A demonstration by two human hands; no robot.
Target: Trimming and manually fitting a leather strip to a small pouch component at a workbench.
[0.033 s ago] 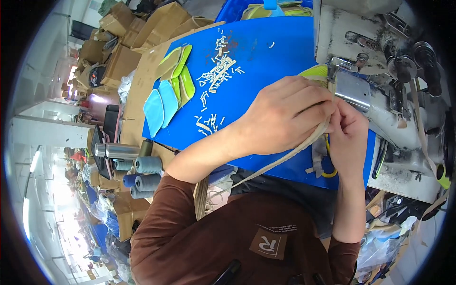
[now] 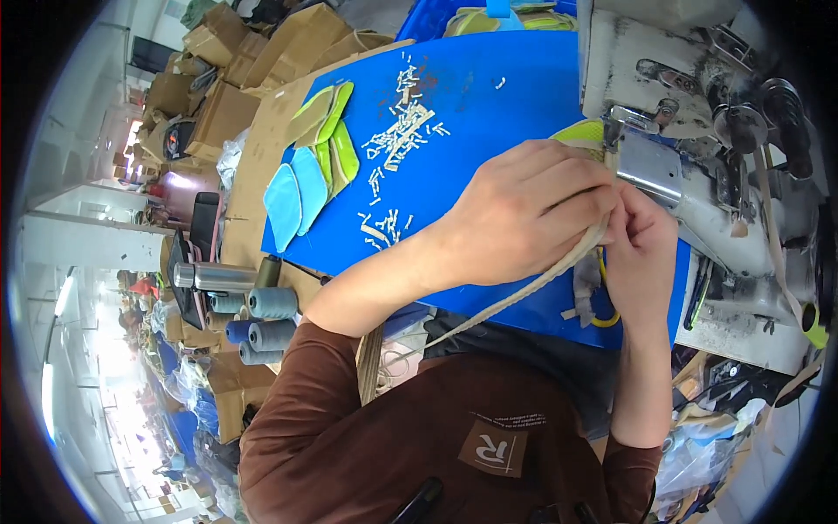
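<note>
My left hand (image 2: 532,214) curls over a neon-yellow mesh fabric piece (image 2: 580,134) and a beige woven tape (image 2: 524,295), its fingers closed at the piece's right edge. Close against it, my right hand (image 2: 644,244) is closed in a pinch on the tape at the fingertips. The tape runs from both hands down to my lap. Just right of the fabric is the shiny metal plate (image 2: 650,168) of a sewing machine (image 2: 611,74). My left hand hides most of the fabric piece.
Beige trimmings (image 2: 404,135) lie scattered on the blue tabletop (image 2: 489,96). Yellow-green and light blue pieces (image 2: 297,199) are stacked at the left edge. Thread cones (image 2: 272,303) and a steel flask (image 2: 218,278) stand beyond it. Yellow-handled scissors (image 2: 604,310) lie beneath my right wrist.
</note>
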